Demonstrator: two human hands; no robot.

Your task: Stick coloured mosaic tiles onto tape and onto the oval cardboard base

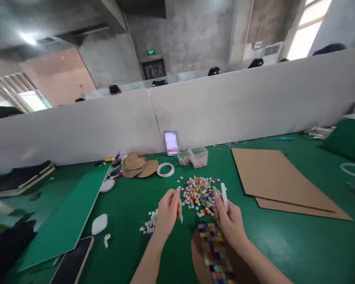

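Note:
My left hand (168,209) is closed in a pinch over the green table. A small pale piece shows below its fingertips, too small to name. My right hand (231,225) is wrapped round a slim white object (224,194), partly hidden by the fingers. Between and beyond my hands lies a loose heap of colourful small mosaic tiles (198,193). White bits (149,224) are piled beside my left wrist. Below my right hand a sheet of multicoloured mosaic tiles (211,246) rests over a round brown board (197,254), partly covered by my forearm.
Brown discs (133,163), a white ring (165,170) and clear plastic boxes (198,157) stand at the back. A phone (170,142) leans on the white partition (239,106). Brown boards (272,177) lie right; a green board (68,213), earbud case (99,224) and earbud (107,240) left.

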